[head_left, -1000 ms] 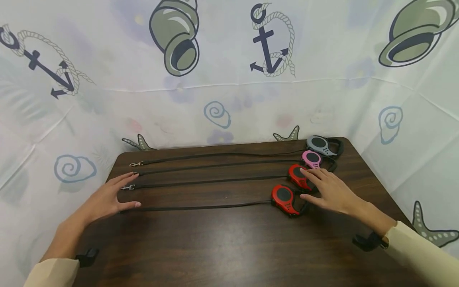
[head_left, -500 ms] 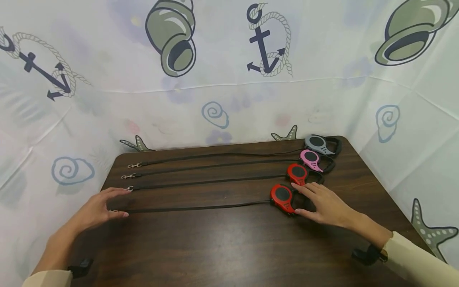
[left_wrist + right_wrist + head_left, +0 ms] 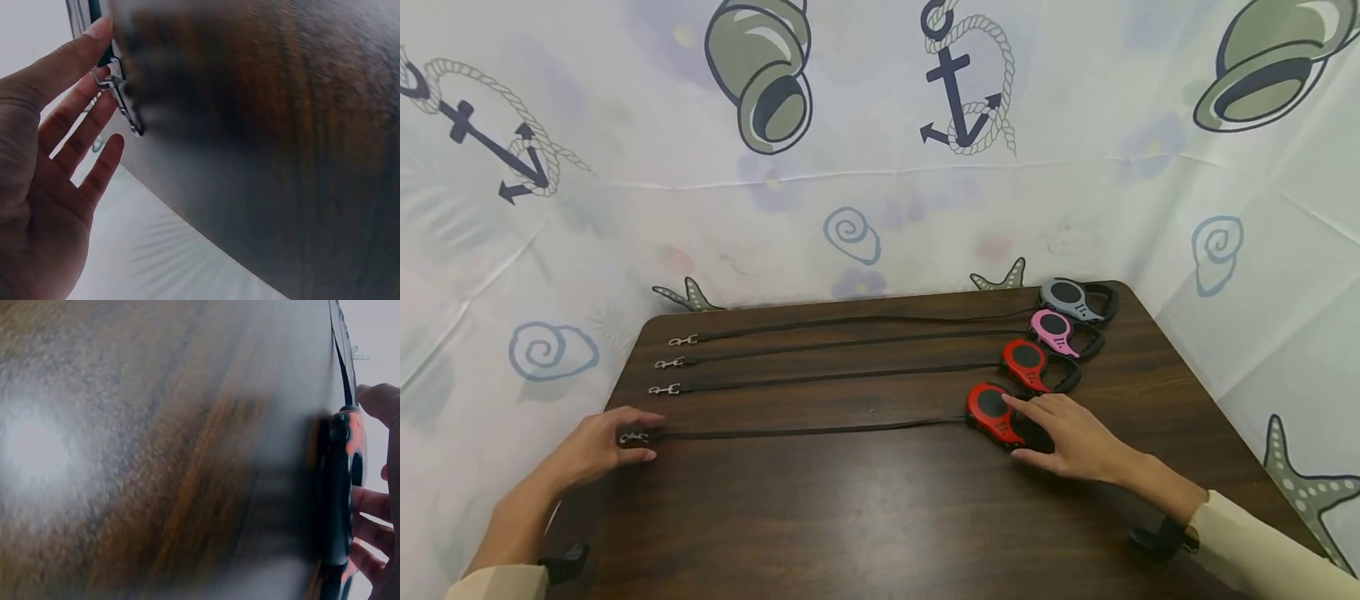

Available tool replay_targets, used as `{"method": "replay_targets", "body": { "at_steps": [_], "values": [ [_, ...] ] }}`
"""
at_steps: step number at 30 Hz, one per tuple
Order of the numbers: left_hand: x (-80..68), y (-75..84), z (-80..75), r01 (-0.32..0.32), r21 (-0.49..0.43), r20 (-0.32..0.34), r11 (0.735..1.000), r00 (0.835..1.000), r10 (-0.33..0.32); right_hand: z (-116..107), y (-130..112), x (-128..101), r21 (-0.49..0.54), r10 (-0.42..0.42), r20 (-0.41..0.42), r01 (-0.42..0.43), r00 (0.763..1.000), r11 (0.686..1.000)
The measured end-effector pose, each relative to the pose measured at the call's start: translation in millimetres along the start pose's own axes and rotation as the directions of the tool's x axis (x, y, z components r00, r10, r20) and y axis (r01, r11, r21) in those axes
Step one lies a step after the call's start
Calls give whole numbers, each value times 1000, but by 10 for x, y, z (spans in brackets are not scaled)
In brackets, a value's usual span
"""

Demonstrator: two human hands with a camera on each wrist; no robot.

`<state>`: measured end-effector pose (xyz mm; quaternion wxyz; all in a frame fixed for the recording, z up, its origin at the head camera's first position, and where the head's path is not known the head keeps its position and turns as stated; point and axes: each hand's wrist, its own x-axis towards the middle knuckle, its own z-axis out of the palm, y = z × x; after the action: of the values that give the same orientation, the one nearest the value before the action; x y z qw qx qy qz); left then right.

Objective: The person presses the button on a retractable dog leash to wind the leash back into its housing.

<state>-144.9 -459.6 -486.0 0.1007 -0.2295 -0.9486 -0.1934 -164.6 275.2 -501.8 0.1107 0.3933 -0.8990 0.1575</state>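
Observation:
My left hand (image 3: 591, 450) is at the near left, thumb and fingers parted around the metal snap clip (image 3: 634, 437) of the nearest leash. The left wrist view shows the clip (image 3: 130, 109) beside the fingers, not pinched; whether they touch it is unclear. My right hand (image 3: 1075, 442) lies over the black grip of that leash's red retractable leash case (image 3: 988, 407), index finger at the case's top and thumb on its near side. The right wrist view has the fingers beside the dark grip (image 3: 337, 506). A black cord (image 3: 805, 433) runs straight between case and clip.
Behind lie a second red retractable leash (image 3: 1024, 357), a pink one (image 3: 1051, 327) and a grey one (image 3: 1063, 294). Their cords stretch left to metal clips (image 3: 664, 389). All rest on a dark wooden table (image 3: 820, 517), with a printed white cloth (image 3: 895, 208) behind and at the sides.
Both hands have moved toward the near edge, from the farther leashes to the nearest one. The left hand also shifted left, to the nearest clip. The leashes lie as before.

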Motion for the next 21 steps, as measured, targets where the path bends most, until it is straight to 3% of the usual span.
{"method": "replay_targets", "body": {
  "at_steps": [8, 14, 21],
  "values": [
    [-12, -98, 67, -30, -38, -50, 999, 998, 28, 79, 33, 11, 5, -16, -25, 16, 1000, 1000],
    [-7, -125, 85, -12, -47, -57, 999, 998, 9, 122, 48, 23, -25, -58, -71, 57, 996, 998],
    [3, -105, 112, 6, -62, -66, 998, 998, -10, 137, 60, 28, -42, -44, -64, 42, 997, 998]
  ]
}}
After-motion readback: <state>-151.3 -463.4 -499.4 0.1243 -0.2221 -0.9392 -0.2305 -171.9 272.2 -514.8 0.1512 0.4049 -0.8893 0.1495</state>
